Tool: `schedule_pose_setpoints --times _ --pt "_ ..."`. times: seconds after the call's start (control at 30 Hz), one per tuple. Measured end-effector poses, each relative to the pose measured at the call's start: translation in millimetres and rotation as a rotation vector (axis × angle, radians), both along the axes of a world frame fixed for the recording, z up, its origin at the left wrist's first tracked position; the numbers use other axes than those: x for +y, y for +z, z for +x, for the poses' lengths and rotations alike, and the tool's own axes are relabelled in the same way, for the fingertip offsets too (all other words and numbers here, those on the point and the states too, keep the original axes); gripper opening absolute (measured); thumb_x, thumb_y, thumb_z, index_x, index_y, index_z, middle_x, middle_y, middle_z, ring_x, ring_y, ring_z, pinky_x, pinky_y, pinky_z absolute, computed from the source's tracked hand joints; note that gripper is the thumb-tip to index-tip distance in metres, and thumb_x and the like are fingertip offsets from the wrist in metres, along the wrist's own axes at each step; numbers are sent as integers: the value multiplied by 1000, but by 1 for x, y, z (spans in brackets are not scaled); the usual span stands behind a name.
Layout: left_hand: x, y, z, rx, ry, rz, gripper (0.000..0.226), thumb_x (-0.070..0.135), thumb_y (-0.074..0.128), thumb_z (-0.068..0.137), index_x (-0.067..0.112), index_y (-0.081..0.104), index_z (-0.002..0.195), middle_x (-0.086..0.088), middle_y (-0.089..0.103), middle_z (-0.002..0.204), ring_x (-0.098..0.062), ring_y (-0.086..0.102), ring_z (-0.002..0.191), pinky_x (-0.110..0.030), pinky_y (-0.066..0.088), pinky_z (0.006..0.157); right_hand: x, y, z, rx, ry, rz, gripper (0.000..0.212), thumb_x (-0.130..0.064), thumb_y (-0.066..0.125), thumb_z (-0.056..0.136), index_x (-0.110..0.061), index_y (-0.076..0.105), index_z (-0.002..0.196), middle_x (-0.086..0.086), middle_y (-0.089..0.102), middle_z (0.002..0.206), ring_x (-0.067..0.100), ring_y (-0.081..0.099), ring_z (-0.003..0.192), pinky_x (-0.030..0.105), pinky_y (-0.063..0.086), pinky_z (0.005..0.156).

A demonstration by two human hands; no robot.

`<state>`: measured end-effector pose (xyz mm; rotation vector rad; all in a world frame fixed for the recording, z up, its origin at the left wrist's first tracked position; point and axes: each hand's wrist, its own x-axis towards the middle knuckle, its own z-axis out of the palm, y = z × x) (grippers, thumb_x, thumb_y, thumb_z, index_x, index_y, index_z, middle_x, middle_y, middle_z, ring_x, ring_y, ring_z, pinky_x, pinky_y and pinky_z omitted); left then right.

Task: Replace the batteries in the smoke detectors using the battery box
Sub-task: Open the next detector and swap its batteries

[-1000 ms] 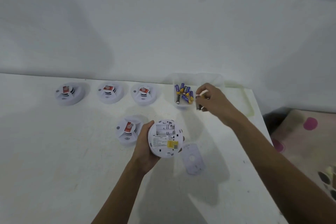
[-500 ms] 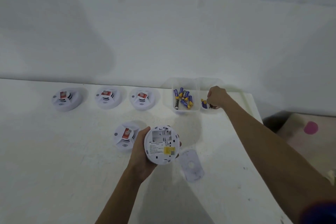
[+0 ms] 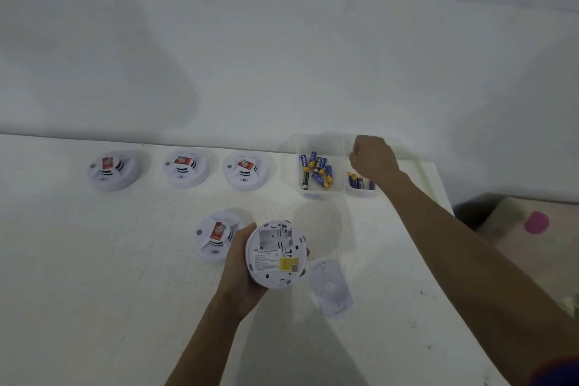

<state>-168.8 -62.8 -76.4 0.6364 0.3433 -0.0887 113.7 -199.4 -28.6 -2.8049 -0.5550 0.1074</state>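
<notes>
My left hand (image 3: 239, 273) grips a white smoke detector (image 3: 275, 255) turned back up, and its battery bay is empty. Its loose cover plate (image 3: 330, 287) lies on the table just to the right. The clear battery box (image 3: 289, 166) stands at the back right. Its left compartment holds several blue and yellow batteries (image 3: 316, 171), and a few more batteries (image 3: 360, 182) lie in the right one. My right hand (image 3: 372, 157) hovers over the right compartment with its fingers curled under. Whether it holds a battery is hidden.
Another closed detector (image 3: 213, 238) sits right beside my left hand. Three more detectors (image 3: 111, 169), (image 3: 186, 168), (image 3: 246, 169) stand in a row at the back. The white table (image 3: 94, 291) ends on the right, where a patterned mat (image 3: 537, 222) lies on the floor.
My right hand carried a battery from in front of the box to the right compartment and now sits slightly higher above it. The left hand keeps hold of the open detector.
</notes>
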Motion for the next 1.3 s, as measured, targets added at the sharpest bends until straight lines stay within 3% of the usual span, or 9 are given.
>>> schedule_pose_setpoints --times 0.1,0.2,0.37,0.5,0.7,0.83,0.93,1.2,1.3 --pt "-1 0 0 17 6 -13 60 53 63 70 13 68 114 -24 59 124 -40 59 110 -51 51 83 14 7 -10 8 150 92 13 -10 51 88 -7 62 94 10 65 91 26 62 79 32 52 72" --pt "-1 0 0 4 -3 -15 70 53 77 57 13 68 113 -23 62 120 -39 61 108 -51 52 81 32 6 -22 31 293 31 12 -15 52 90 -9 61 96 11 65 94 26 62 79 35 54 73" --pt "2 0 0 -24 -3 -32 70 54 79 55 14 69 112 -21 64 118 -39 62 107 -50 52 82 58 -12 -40 60 294 -245 13 -9 52 88 -2 57 98 16 56 96 34 60 83 30 41 63" --pt "4 2 -1 -33 18 -24 67 54 76 58 13 70 110 -22 64 118 -40 62 106 -51 53 81 64 -25 -43 25 275 -297 14 -1 49 87 -2 58 97 16 59 96 30 63 87 29 41 65" --pt "7 -4 -4 49 70 -71 59 47 26 90 13 69 111 -24 60 122 -42 58 109 -53 52 85 74 -34 -40 95 162 -245 9 1 50 86 -6 54 83 16 64 104 28 62 96 28 42 67" --pt "9 -8 -5 66 80 -73 59 47 24 93 11 60 122 -27 52 131 -46 50 118 -55 49 88 77 -39 -46 44 143 -305 31 -6 51 88 -1 51 119 16 59 114 29 57 105 31 47 76" --pt "10 -10 -5 68 88 -63 59 48 28 91 10 55 127 -28 47 135 -47 45 122 -56 47 91 80 -40 -48 54 123 -327 40 -8 52 89 -2 46 128 13 58 117 27 57 107 30 46 79" --pt "11 -6 -6 53 106 -70 58 46 28 90 11 66 115 -26 58 123 -44 56 110 -53 52 84 79 -37 -49 96 166 -347 25 -7 51 89 -5 54 113 11 60 113 26 59 101 31 43 82" --pt "11 -4 -6 45 94 -72 59 47 26 91 11 67 113 -26 59 122 -43 57 109 -53 52 84 76 -36 -47 126 221 -331 15 -4 50 88 -7 54 103 13 61 111 28 61 96 31 44 75"
